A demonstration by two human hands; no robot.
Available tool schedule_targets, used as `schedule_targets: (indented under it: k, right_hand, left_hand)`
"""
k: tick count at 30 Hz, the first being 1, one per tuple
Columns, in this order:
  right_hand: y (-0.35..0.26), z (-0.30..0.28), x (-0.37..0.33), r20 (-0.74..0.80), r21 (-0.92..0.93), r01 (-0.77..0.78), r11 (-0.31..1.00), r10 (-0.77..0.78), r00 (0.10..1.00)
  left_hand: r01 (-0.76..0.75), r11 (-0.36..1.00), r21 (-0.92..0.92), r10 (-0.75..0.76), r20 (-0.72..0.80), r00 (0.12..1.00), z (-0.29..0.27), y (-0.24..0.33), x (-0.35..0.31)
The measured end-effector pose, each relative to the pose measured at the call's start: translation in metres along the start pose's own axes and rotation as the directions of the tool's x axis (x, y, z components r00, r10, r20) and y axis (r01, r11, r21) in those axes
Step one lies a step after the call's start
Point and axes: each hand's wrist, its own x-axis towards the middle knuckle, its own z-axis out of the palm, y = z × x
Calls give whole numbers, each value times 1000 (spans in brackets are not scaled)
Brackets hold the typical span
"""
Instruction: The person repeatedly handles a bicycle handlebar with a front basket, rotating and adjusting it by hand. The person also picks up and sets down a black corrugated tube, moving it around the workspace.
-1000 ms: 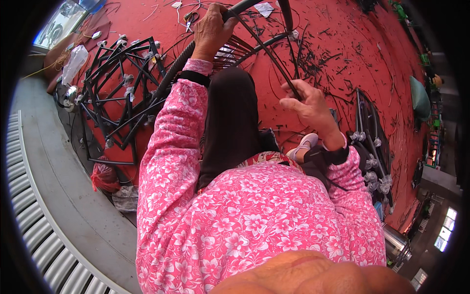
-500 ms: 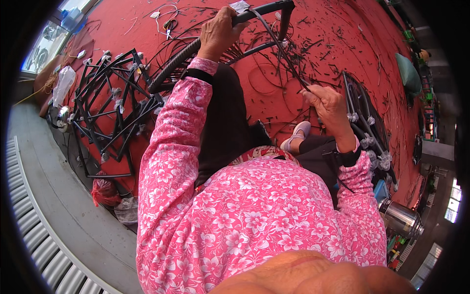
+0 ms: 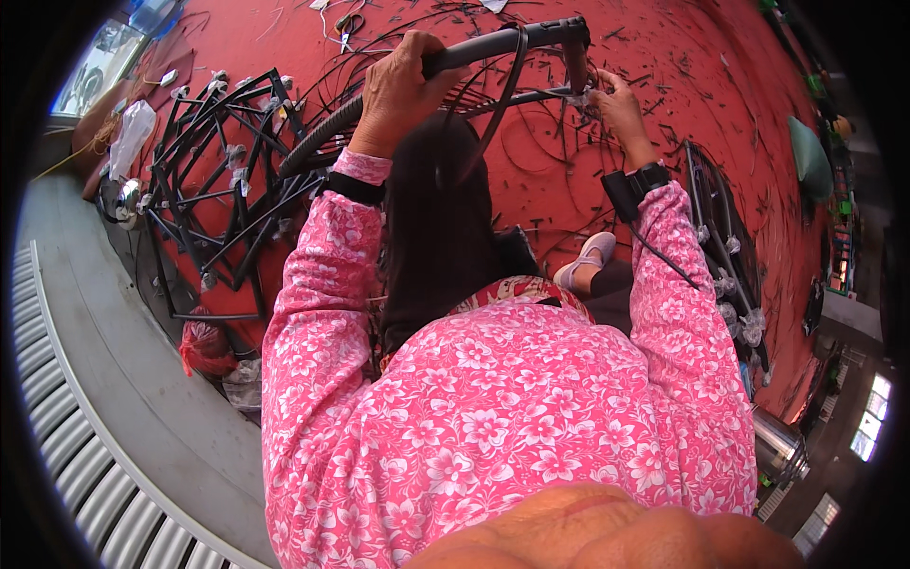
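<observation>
My left hand [image 3: 398, 90] is closed around the top tube of a black metal frame [image 3: 545, 35], which leans over my knee. Ribbed dark wrapping [image 3: 327, 133] covers the tube's lower left stretch. A long flat black strip [image 3: 507, 90] loops over the tube and hangs loose beside my left hand. My right hand [image 3: 623, 116] is at the frame's far right corner, fingers pinched together next to a joint in clear plastic [image 3: 585, 99]. What those fingers hold is too small to make out.
More black frames [image 3: 218, 190] with plastic-wrapped ends are heaped at left, another stack [image 3: 720, 237] at right. Black scraps and cables litter the red floor [image 3: 540, 190]. Scissors [image 3: 345, 40] lie at the far side. A red bag [image 3: 206, 346] sits by the grey ledge [image 3: 114, 284].
My right hand has let go of the strip's end and moved up and forward to the frame's corner. The strip now dangles over the tube. My left hand and the frame have shifted slightly nearer.
</observation>
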Motion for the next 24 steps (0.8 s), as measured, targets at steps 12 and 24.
schedule_targets:
  k: [12, 24]
  right_hand:
    - [-54, -41, 18, 73, 557, -112, 823, 86, 994]
    - [139, -14, 11, 297, -213, -498, 841, 541, 787]
  left_hand:
    - [3, 994, -113, -5, -22, 1000, -60, 17, -24]
    - [114, 966, -233, -135, -77, 988, -107, -5, -35]
